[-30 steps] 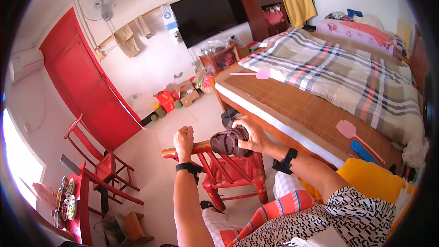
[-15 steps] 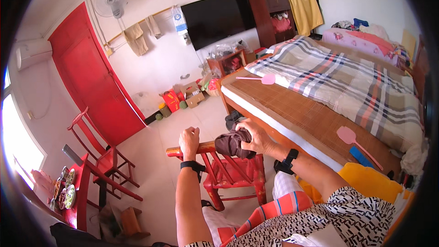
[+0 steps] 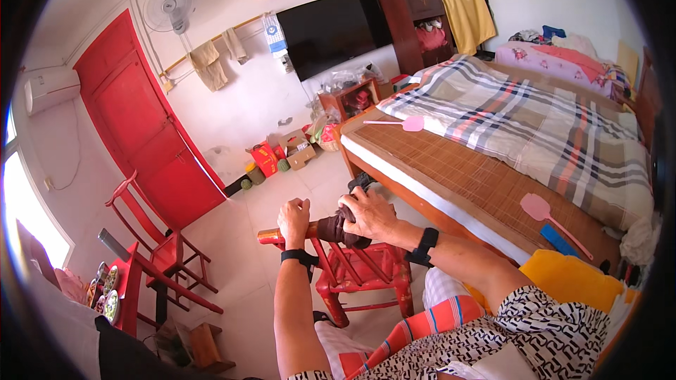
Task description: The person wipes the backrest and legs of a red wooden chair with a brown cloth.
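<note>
A worn red wooden chair (image 3: 360, 264) stands in front of me, its top rail rubbed to bare yellowish wood at the left end. My left hand (image 3: 293, 221) is closed at that rail near its left end; its fingertips are mostly turned from view. My right hand (image 3: 369, 215) grips a dark brown crumpled cloth (image 3: 331, 229), bunched over the right part of the same rail. The cloth lies close beside my left hand and covers the rail there.
A bed (image 3: 451, 142) with a woven mat and plaid quilt is on the right, with pink fly swatters (image 3: 536, 207) on it. Another red chair (image 3: 169, 252) and a red table (image 3: 129, 288) with plates of food are at left. Boxes (image 3: 297, 150) line the far wall.
My right hand has moved slightly left and down with the brown cloth, which now sits lower round the rail and nearer my left hand. My left hand stays at the rail.
</note>
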`<state>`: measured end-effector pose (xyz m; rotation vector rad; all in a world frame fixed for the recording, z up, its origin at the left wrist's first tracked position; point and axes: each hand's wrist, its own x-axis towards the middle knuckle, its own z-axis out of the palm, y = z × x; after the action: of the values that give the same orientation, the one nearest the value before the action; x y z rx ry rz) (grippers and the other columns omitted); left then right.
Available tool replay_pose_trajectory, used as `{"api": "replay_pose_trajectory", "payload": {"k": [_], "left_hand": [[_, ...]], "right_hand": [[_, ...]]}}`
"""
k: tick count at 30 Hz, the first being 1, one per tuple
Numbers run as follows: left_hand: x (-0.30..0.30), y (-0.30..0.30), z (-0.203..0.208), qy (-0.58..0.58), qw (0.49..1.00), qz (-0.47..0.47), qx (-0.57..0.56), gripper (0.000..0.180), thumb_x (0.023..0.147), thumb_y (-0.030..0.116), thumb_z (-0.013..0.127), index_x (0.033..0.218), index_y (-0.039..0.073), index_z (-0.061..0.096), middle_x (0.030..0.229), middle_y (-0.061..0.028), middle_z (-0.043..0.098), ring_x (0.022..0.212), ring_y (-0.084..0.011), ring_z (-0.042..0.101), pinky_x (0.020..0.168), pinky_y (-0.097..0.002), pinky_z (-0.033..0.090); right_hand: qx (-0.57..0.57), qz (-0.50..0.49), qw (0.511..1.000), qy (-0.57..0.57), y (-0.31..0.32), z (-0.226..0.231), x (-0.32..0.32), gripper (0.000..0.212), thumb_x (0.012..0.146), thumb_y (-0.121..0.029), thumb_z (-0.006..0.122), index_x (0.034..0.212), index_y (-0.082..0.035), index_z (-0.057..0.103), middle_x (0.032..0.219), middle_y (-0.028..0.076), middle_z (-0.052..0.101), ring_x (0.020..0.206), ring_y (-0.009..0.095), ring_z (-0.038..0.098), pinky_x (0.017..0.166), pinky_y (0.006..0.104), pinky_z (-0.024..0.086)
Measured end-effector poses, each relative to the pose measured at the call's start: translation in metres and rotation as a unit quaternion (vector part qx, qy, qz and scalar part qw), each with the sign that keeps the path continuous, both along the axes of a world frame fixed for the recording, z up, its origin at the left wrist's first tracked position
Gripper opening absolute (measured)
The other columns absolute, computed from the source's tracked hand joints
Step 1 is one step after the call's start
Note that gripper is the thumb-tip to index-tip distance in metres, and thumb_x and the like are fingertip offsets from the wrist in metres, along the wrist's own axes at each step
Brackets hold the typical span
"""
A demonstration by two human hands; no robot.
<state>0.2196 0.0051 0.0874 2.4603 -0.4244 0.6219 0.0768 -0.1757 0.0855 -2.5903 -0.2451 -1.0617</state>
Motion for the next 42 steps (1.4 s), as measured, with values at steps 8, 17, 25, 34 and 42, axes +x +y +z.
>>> {"api": "replay_pose_trajectory", "payload": {"k": [8, 17, 25, 34, 42], "left_hand": [[0.006, 0.000, -0.002, 0.018, 1.000, -0.010, -0.009, 0.033, 0.085, 0.037, 0.062, 0.084, 0.007, 0.075, 0.079, -0.0239, 0.068, 0.079, -0.0427, 0.066, 0.074, -0.0496, 0.053], [-0.004, 0.000, 0.007, 0.062, 0.991, -0.116, -0.016, 0.053, 0.092, 0.055, 0.052, 0.097, 0.006, 0.072, 0.068, -0.0105, 0.068, 0.069, -0.0270, 0.068, 0.066, -0.0408, 0.051], [-0.037, -0.038, 0.013, 0.119, 0.958, -0.260, -0.001, 0.061, 0.093, 0.066, 0.041, 0.129, 0.019, 0.057, 0.105, -0.0177, 0.069, 0.105, -0.0408, 0.062, 0.087, -0.0475, 0.046], [-0.046, -0.026, 0.011, 0.058, 0.945, -0.312, 0.078, 0.115, 0.057, 0.080, 0.071, 0.146, 0.016, 0.035, 0.107, -0.0209, 0.069, 0.105, -0.0382, 0.065, 0.087, -0.0479, 0.049], [-0.060, -0.036, 0.018, 0.112, 0.944, -0.264, 0.162, 0.100, 0.059, 0.065, 0.077, 0.132, 0.007, 0.044, 0.102, -0.0216, 0.069, 0.100, -0.0382, 0.066, 0.086, -0.0452, 0.050]], "right_hand": [[0.047, 0.024, 0.998, 0.038, 0.007, -0.004, 0.021, 0.038, 0.078, -0.037, 0.065, 0.108, -0.015, 0.055, 0.100, 0.016, 0.054, 0.087, 0.040, 0.061, 0.074, 0.0508, 0.052], [0.072, 0.038, 0.992, 0.096, -0.003, 0.008, 0.024, 0.038, 0.084, -0.037, 0.061, 0.113, -0.014, 0.053, 0.099, 0.017, 0.059, 0.085, 0.038, 0.065, 0.068, 0.0480, 0.054], [0.093, 0.031, 0.995, 0.023, -0.010, -0.006, 0.037, 0.051, 0.092, -0.056, 0.052, 0.120, -0.013, 0.048, 0.098, 0.022, 0.063, 0.084, 0.041, 0.066, 0.069, 0.0503, 0.053], [0.231, 0.106, 0.965, 0.057, -0.017, 0.005, 0.038, 0.034, 0.099, -0.035, 0.048, 0.118, -0.007, 0.053, 0.104, 0.023, 0.066, 0.096, 0.041, 0.063, 0.080, 0.0480, 0.049], [0.153, 0.087, 0.983, 0.044, -0.013, -0.003, 0.031, 0.030, 0.100, -0.030, 0.046, 0.119, -0.007, 0.052, 0.104, 0.023, 0.064, 0.096, 0.041, 0.063, 0.081, 0.0481, 0.051]]}}
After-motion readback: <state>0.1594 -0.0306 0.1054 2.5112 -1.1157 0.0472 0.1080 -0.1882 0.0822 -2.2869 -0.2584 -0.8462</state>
